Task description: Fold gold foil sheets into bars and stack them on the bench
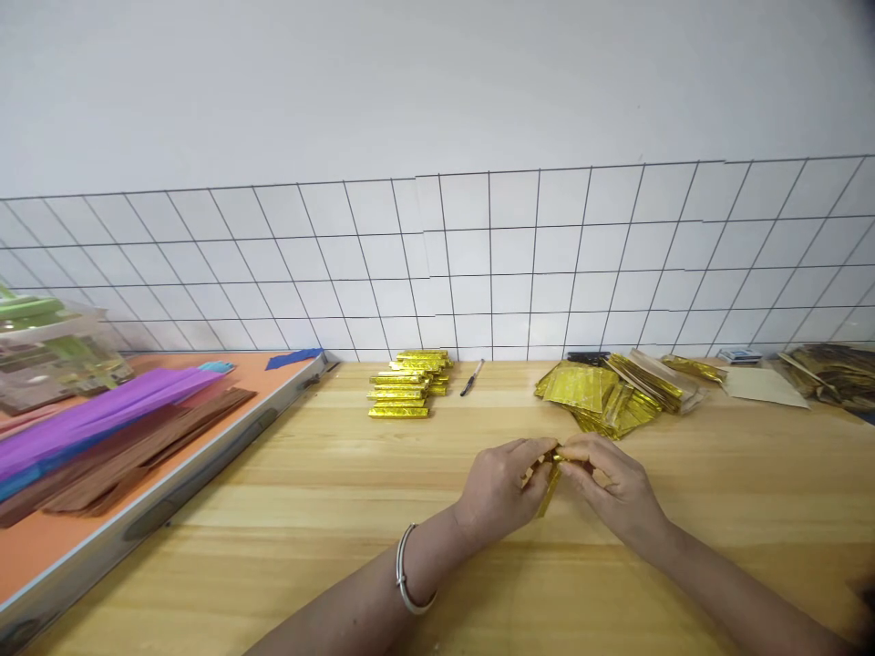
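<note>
My left hand (pixel 504 485) and my right hand (pixel 617 487) meet over the wooden table, right of centre. Between their fingertips they pinch a strip of gold foil paper (pixel 549 492), whose loose end hangs down below the left fingers. Most of the strip is covered by my fingers. Just beyond my hands lies a fanned pile of flat gold foil sheets (pixel 580 386). To the far left of my hands is a stack of narrow folded gold foil bars (pixel 399 413), lying side by side and on top of each other.
A pen (pixel 472 377) lies beside the stacked bars. At the left, an orange board (pixel 232 360) with a raised edge bears purple paper (pixel 116 410), brown strips (pixel 147 456) and a clear plastic box (pixel 58 360). Beige card (pixel 766 386) and dark gold sheets (pixel 838 375) lie far right, before the tiled wall.
</note>
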A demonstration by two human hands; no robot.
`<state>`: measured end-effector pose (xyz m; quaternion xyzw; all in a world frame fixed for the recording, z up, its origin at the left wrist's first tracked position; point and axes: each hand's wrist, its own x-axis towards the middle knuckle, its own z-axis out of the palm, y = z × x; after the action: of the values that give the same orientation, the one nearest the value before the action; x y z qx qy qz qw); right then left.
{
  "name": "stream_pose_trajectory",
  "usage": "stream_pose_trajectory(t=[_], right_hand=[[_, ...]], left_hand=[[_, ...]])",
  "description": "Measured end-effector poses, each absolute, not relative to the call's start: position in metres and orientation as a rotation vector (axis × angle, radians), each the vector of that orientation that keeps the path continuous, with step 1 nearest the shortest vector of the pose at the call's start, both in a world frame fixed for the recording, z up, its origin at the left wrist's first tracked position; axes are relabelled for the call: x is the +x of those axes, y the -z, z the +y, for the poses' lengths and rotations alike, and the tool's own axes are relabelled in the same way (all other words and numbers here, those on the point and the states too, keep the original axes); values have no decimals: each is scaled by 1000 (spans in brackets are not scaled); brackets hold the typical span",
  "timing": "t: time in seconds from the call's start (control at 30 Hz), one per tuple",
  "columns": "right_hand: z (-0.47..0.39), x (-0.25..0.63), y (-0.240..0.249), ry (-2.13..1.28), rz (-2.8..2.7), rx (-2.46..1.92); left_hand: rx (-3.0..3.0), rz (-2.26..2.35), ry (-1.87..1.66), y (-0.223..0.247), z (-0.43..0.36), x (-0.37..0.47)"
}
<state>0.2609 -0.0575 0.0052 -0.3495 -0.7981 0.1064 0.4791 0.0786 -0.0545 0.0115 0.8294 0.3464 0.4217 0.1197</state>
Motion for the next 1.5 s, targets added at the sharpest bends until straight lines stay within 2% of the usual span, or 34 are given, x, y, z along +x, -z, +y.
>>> stream_pose_trajectory(t=[0.43,1.07,1.5], right_hand=[[-59,261,-8,-303,-1970,-893],[-56,263,-16,-234,-2060,-781],[-55,267,-34,-327,-2195,-895]], left_hand=[[2457,960,-1037,-24,-54,70],[2284,992,-1139,-22,-49,70],[2185,954,-1163,-19,-48,72]])
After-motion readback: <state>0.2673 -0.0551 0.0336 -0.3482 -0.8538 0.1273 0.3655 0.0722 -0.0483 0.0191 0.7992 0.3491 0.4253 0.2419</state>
